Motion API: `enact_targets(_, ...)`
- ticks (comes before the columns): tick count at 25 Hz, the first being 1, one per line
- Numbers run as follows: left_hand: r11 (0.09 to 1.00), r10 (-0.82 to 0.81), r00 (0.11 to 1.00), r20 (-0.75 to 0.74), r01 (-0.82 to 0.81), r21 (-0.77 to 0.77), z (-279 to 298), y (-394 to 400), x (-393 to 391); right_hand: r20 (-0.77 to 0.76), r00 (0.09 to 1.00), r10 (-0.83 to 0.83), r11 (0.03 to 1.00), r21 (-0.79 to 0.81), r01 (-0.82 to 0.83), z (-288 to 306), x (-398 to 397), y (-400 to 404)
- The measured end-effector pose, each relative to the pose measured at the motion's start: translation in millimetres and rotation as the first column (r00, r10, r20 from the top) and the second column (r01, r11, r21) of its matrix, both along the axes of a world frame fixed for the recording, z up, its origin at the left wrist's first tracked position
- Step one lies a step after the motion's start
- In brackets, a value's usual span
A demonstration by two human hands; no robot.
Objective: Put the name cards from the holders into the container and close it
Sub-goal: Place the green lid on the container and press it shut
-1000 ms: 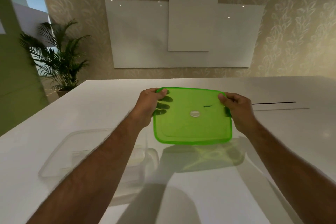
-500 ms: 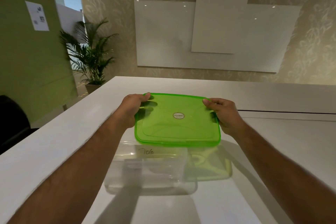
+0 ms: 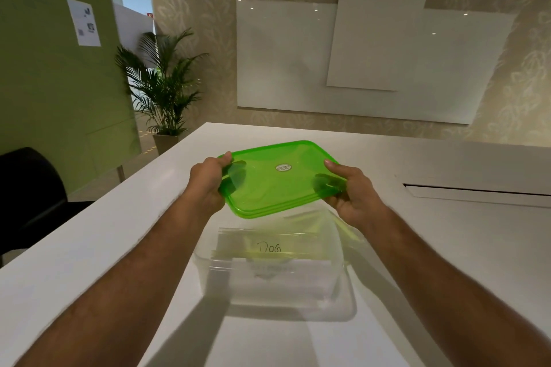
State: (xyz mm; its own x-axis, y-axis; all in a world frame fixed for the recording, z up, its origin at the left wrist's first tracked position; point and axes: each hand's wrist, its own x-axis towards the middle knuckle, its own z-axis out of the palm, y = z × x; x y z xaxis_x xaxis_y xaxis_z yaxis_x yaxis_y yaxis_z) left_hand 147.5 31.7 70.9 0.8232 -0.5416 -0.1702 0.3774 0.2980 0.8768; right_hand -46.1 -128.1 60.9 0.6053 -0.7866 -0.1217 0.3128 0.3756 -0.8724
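Both hands on the green lid point(image 3: 277, 180) at frame centre: left hand point(image 3: 208, 179) clamps its left edge, right hand point(image 3: 350, 188) its right edge. The lid is held tilted, above the clear container point(image 3: 274, 274) on the white worktop point(image 3: 89, 247), a name card point(image 3: 268, 247) inside.

A clear box point(image 3: 277, 283) sits open on the white tabletop point(image 3: 119, 232). White cards point(image 3: 268, 250) lie inside; the top one says "Dog". A green lid point(image 3: 277, 182) is up in the air, tilted, just past the box.
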Motion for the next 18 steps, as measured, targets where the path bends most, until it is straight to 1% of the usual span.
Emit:
enact_targets(2, 0.996, -0.015, 0.999, -0.042, 0.012, -0.085, 1, 0, -6, 0.05, 0.999, -0.001, 0.999, 0.04, -0.001, -1, 5, 8)
enact_targets(4, 0.989, -0.051, 0.996, -0.067, 0.042, -0.139, 1, -1, -14, 0.041, 0.999, 0.03, 0.999, 0.043, -0.032, -3, 11, 17)
enact_targets(7, 0.978, -0.121, 0.989, -0.08, 0.105, -0.178, 2, -7, -27, 0.019, 0.997, 0.071, 0.996, 0.043, -0.072, -6, 21, 31)
enact_targets(9, 0.971, -0.167, 0.983, -0.072, 0.151, -0.186, 2, -11, -35, 0.03, 0.998, 0.06, 0.998, 0.032, -0.061, -7, 26, 35)
enact_targets(12, 0.954, -0.252, 0.967, -0.032, 0.242, -0.178, -1, -11, -38, 0.034, 0.999, 0.009, 1.0, -0.001, -0.009, -7, 26, 32)
enact_targets(15, 0.928, -0.358, 0.934, -0.002, 0.356, -0.11, -4, -6, -29, 0.005, 1.0, 0.018, 1.0, -0.019, -0.018, -4, 20, 23)
enact_targets(18, 0.934, -0.356, 0.934, -0.008, 0.356, -0.022, -5, -1, -12, 0.002, 0.999, 0.046, 0.998, -0.033, -0.046, -1, 8, 11)
